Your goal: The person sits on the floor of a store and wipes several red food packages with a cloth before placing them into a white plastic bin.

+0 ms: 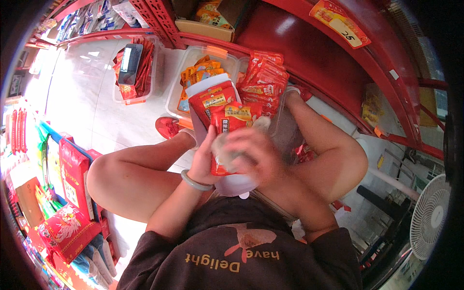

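My left hand (203, 157), with a pale bangle at its wrist, grips the left edge of a red snack packet (237, 112) above my lap. Blurred by motion, my right hand (259, 154) is over the packet's lower half with a greyish cloth (222, 150) bunched in its fingers. Just beyond lies another red packet (212, 101), in a pale open container (206, 84) partly hidden by the packets. Past it stands a clear plastic bin (176, 90) holding orange packets (199, 74). Many red packets (262, 81) are piled in the bin to its right.
A smartphone (130, 65) rests on red packets in another clear bin (154, 78) on the tiled floor (90, 90). Red metal shelving (326, 69) runs ahead and to the right. A white fan (431, 217) stands at the right, and packaged goods (69, 228) crowd the left.
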Demonstrator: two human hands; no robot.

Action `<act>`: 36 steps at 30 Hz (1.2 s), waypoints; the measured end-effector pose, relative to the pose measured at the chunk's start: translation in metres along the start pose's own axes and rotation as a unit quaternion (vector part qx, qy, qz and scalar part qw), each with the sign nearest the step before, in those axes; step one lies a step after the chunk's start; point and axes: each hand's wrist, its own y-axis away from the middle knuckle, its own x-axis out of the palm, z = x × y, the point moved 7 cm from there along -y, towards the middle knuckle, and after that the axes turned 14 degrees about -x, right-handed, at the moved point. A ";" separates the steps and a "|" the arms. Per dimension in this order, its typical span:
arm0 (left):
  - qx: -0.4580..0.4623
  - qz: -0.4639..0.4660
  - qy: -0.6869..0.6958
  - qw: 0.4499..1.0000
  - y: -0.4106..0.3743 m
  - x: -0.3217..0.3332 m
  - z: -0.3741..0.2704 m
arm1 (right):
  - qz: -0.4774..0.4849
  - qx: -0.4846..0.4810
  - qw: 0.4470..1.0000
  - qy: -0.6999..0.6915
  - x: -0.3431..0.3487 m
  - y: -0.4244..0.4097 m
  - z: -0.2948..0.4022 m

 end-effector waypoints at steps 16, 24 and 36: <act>-0.116 -0.031 -0.039 0.992 -0.004 -0.035 0.042 | -0.073 0.225 0.944 0.231 -0.014 0.022 -0.084; -0.031 -0.045 -0.035 0.998 -0.008 -0.039 0.029 | 0.007 -0.017 0.986 0.168 0.017 0.012 -0.010; -0.053 -0.043 -0.029 0.997 -0.003 -0.035 0.029 | -0.131 0.111 0.939 0.299 -0.039 0.028 -0.048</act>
